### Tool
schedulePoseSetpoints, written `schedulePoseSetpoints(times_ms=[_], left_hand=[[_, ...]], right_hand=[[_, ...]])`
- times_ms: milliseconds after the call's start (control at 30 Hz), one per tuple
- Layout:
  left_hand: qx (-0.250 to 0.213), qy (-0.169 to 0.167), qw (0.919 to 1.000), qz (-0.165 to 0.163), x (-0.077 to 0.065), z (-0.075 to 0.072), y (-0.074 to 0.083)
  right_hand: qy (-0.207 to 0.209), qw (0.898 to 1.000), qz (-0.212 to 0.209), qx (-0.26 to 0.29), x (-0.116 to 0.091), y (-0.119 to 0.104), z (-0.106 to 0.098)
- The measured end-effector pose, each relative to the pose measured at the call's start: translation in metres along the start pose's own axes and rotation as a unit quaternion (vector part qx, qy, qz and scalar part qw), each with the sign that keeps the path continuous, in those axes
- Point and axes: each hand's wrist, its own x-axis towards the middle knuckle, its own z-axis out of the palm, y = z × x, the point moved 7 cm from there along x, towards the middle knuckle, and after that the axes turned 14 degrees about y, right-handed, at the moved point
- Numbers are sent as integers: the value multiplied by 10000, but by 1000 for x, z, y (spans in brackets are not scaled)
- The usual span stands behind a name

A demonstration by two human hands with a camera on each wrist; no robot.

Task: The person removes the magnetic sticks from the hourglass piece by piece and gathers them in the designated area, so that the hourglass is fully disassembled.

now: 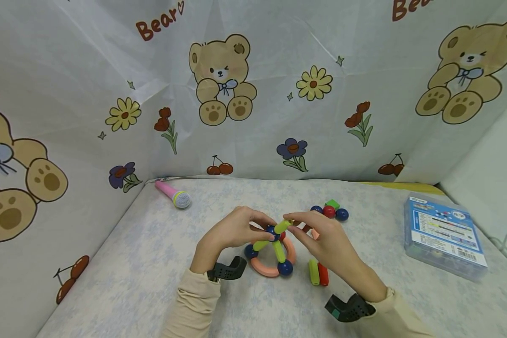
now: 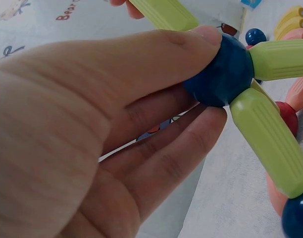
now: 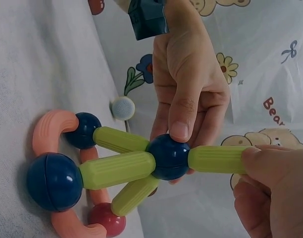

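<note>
A magnetic ball-and-rod frame stands on the table, with a ring of curved salmon rods (image 1: 265,270) at its base. Blue balls (image 3: 55,181) and a red ball (image 3: 108,219) join that ring. Light green rods (image 3: 117,170) lean up from them to a blue top ball (image 3: 169,156). My left hand (image 1: 232,228) pinches this top ball between thumb and fingers. With thumb and fingertips, my right hand (image 1: 326,234) pinches the outer end of another green rod (image 3: 216,158), whose other end meets the top ball.
Right of the frame lie a loose green rod (image 1: 314,272) and a red rod (image 1: 323,274). Behind the right hand are blue balls (image 1: 341,214), a red ball (image 1: 328,211) and a green piece (image 1: 332,204). A pink microphone (image 1: 173,195) lies back left; a clear box (image 1: 445,237) sits right.
</note>
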Motion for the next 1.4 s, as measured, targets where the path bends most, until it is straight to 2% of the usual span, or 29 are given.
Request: schedulePoseSetpoints(times_ms=[467, 833, 1033, 1400], left_hand=[[96, 3, 9999, -92, -1, 1, -3], [68, -1, 10000, -58, -1, 1, -2], [-25, -27, 10000, -7, 0, 2, -2], [38, -23, 9999, -104, 0, 2, -4]], right_hand=[[-299, 9990, 328, -112, -1, 4, 0], [-608, 9974, 377, 105, -1, 6, -1], [-793, 9953, 503, 248, -1, 11, -3], [-1054, 9907, 801, 316, -2, 17, -4]])
